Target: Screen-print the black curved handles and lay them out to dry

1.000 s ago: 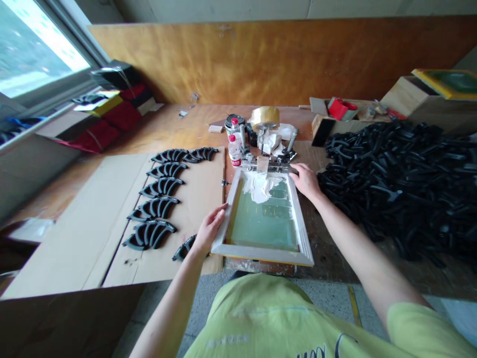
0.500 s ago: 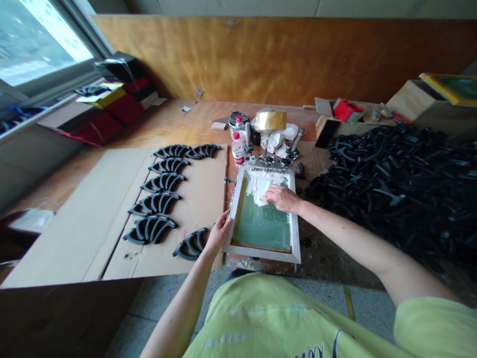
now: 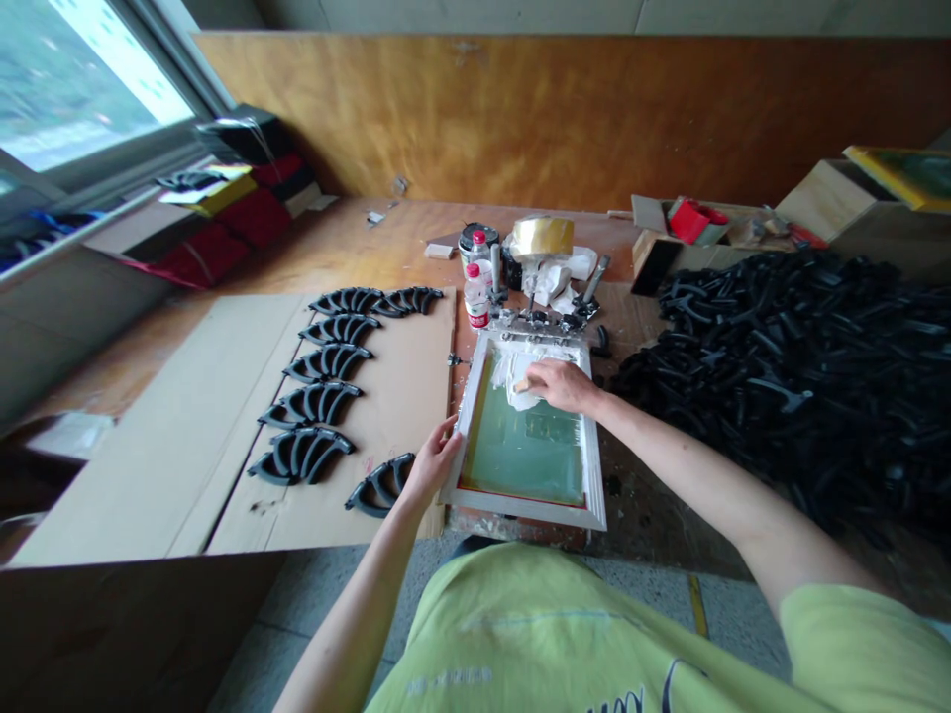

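Observation:
In the middle of the bench lies a screen-printing frame (image 3: 524,508) with a green mesh and white paste smeared over its far part. My left hand (image 3: 432,460) grips the left rim near its front corner, thumb on top, the other fingers partly hidden. Closed around a small squeegee (image 3: 524,385) with a wooden-looking edge, my right hand (image 3: 563,384) is over the white paste (image 3: 512,371) at the far half of the mesh. Metal hinge clamps (image 3: 535,322) stand at the frame's back end.
Rows of black curved parts (image 3: 308,456) lie on cardboard (image 3: 401,396) at the left. A big heap of black parts (image 3: 780,366) fills the right side. Behind the frame stand red-capped bottles (image 3: 476,300), a roll of tape (image 3: 543,238) and crumpled paper (image 3: 551,282).
My right hand has turned and moved slightly up the mesh, showing the squeegee's edge more clearly. The frame's near end appears slightly closer; my left hand stays on the rim.

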The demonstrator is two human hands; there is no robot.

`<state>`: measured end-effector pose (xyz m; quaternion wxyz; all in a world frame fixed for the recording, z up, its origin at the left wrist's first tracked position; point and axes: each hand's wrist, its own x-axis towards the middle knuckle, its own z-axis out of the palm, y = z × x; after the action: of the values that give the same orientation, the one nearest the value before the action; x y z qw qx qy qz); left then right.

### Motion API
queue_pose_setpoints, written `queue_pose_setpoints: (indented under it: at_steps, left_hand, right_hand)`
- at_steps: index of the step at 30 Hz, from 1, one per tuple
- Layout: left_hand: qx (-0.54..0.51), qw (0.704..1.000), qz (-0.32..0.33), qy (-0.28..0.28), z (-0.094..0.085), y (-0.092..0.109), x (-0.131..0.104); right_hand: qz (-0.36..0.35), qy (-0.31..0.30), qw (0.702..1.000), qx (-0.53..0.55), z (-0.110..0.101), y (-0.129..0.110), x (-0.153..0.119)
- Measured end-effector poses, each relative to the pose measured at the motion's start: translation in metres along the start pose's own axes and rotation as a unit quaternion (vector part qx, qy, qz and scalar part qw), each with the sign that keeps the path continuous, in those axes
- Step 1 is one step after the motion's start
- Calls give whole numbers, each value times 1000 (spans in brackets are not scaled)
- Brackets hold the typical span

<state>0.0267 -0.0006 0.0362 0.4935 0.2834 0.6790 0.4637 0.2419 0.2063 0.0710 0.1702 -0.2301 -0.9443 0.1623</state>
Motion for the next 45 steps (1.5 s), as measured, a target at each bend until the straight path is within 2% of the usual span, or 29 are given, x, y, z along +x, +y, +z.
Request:
queue_pose_setpoints:
  at_steps: [4, 6, 8, 11, 13, 14, 16, 17, 18, 20, 22, 24, 26, 28, 29, 30, 31, 32, 34, 36, 37, 38, 41, 44, 45]
  left_hand:
    - [-22, 999, 13, -26, -7, 33, -13]
    - [-44, 998, 21, -30, -8, 56, -17]
    - [-75, 996, 50, -11, -6, 81, -17]
    - [-140, 976, 167, 17, 6, 121, -6]
    - [-171, 960, 220, 5, 15, 146, 5]
    - [-178, 958, 227, -6, 20, 155, 11]
    - [-188, 957, 219, -10, 27, 163, 20]
    - [-197, 957, 214, -1, 30, 161, 22]
    - [-208, 957, 204, 12, 34, 155, 23]
    - [-211, 967, 143, 9, 45, 129, 18]
    - [-184, 982, 26, -46, 57, 95, 6]
    - [-170, 978, -78, -95, 68, 59, -9]
    - [-188, 972, -117, -81, 69, 27, -22]
    - [-197, 974, -109, -24, 55, -1, -30]
    - [-190, 977, -100, 14, 41, -15, -34]
    - [-177, 978, -93, 58, 24, -29, -37]
    - [-161, 977, -88, 110, 4, -43, -41]
    - [-142, 972, -88, 166, -17, -57, -45]
    - [-90, 951, -107, 275, -59, -83, -58]
    - [-23, 926, -152, 344, -90, -105, -70]
    - [7, 916, -177, 359, -101, -113, -75]
    - [30, 909, -199, 365, -109, -120, -78]
    - [71, 903, -227, 356, -118, -131, -76]
    - [122, 910, -229, 324, -123, -132, -64]
    - [137, 915, -221, 310, -124, -130, -59]
  right_hand:
    - [121, 74, 990, -5, -24, 18, 50]
    - [159, 128, 979, -16, -40, 35, 58]
    - [202, 192, 960, -16, -54, 58, 47]
    - [319, 245, 915, -7, -58, 90, 8]
    - [376, 216, 901, 3, -42, 97, -19]
    - [374, 182, 909, 16, -29, 95, -30]
    - [302, 98, 947, 39, -2, 82, -44]
    - [251, 61, 965, 40, 10, 72, -47]
    - [208, 31, 977, 32, 20, 61, -48]
    - [172, 1, 985, -2, 31, 34, -47]
    - [182, 11, 983, -26, 34, 3, -44]
    - [153, 27, 987, -33, 36, -32, -44]
    - [57, 13, 998, -22, 41, -62, -46]
    - [-21, -26, 999, 2, 44, -72, -55]
    - [-19, -41, 999, 7, 42, -67, -63]
    - [14, -51, 999, -1, 38, -54, -73]
    - [71, -60, 996, -19, 31, -36, -87]
    - [156, -62, 984, -59, 24, -14, -102]
    - [301, -101, 937, -146, 12, 35, -136]
    - [383, -179, 882, -208, 7, 78, -167]
    - [395, -207, 864, -234, 8, 93, -180]
    - [382, -216, 862, -254, 10, 104, -190]
    - [348, -219, 871, -269, 17, 122, -204]
    - [406, -203, 869, -198, 10, 140, -204]
    - [430, -166, 875, -151, 3, 148, -203]
